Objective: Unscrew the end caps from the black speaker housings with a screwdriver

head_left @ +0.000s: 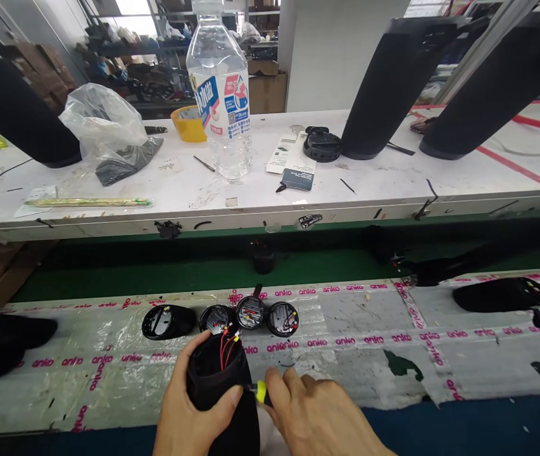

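My left hand [198, 405] is wrapped round a black fabric-covered cylinder [234, 415], fingers on its far side and thumb on its front. The cylinder's open top faces up, and red wires [226, 348] with small white and yellow connectors stick out of it. In my right hand [312, 405] is a tool with a yellow and black handle [262, 392]; its thin tip points left at the cylinder's side just below the rim, near my left thumb. My fingers hide most of the handle, and the tip's shape is too small to tell.
Several round black parts [283, 318] with wires lie beyond the cylinder on the plastic-covered, taped surface [345, 367]. A black cylinder [502, 295] lies at right. On the raised white shelf [179, 183] stand a water bottle [219, 95], yellow tape roll [188, 123] and tall black cylinders [393, 88].
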